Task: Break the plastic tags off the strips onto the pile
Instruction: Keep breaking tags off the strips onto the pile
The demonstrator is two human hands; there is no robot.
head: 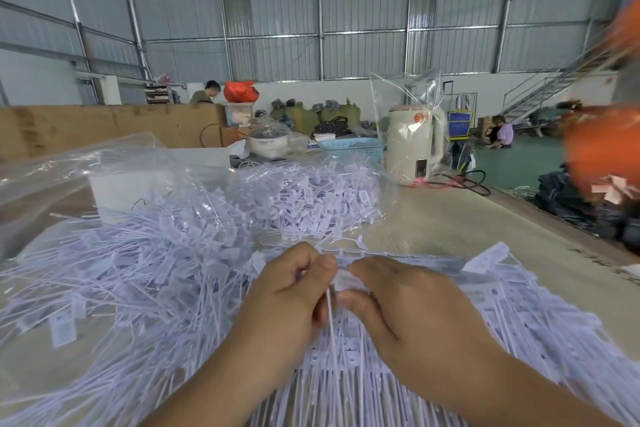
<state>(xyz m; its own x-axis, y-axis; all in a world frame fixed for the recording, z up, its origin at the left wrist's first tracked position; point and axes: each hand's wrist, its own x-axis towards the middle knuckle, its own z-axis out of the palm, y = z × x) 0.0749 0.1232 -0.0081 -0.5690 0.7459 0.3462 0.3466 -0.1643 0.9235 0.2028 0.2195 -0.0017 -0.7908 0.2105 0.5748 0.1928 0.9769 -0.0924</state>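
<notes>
A big pile of loose white plastic tags (145, 274) covers the left and middle of the table. A stack of unbroken tag strips (512, 302) lies under and to the right of my hands. My left hand (287, 298) pinches the thin tail of one tag (329, 319) between thumb and fingers. My right hand (408, 308) pinches the flat head of a tag (346, 279) on the strip. The two hands meet over the front of the strip stack.
A clear plastic bag with more tags (311, 198) lies behind the pile. A cream kettle in a plastic bag (414, 146) and a blue basket (351, 147) stand at the back of the table. A blurred orange object (602, 149) hangs at the right. Two people work far behind.
</notes>
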